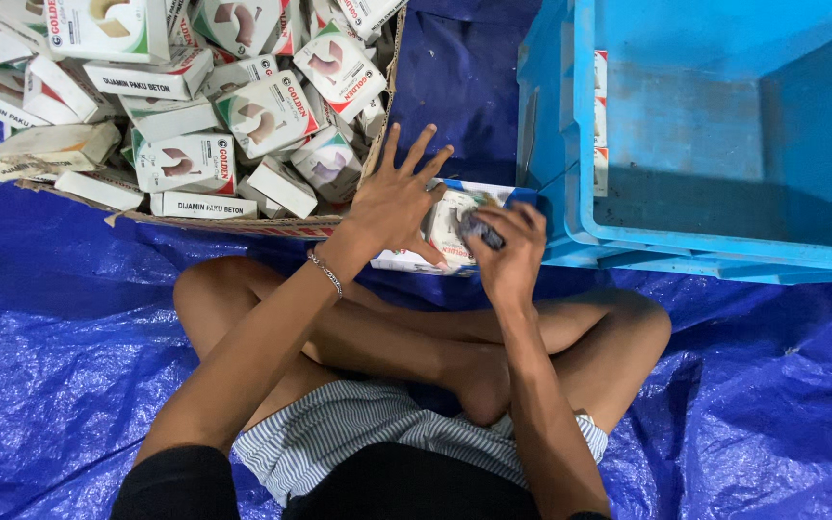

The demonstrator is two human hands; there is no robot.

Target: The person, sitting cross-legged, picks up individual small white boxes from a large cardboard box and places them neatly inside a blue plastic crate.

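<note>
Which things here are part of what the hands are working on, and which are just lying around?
In the work:
- left hand, fingers spread, pressing on the white carton
- right hand, gripping a small dark object at that carton
- cardboard box heaped with small white cartons

Lying about:
- blue plastic crate, nothing visible inside
- blue tarpaulin underneath everything

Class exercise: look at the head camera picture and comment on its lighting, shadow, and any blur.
Head view: light falls brightest on the crinkled blue plastic tarp, which shows small glints; the large blue plastic crate holds deep shadow inside; the right hand is slightly motion-blurred, the spread left hand sharper.
</note>
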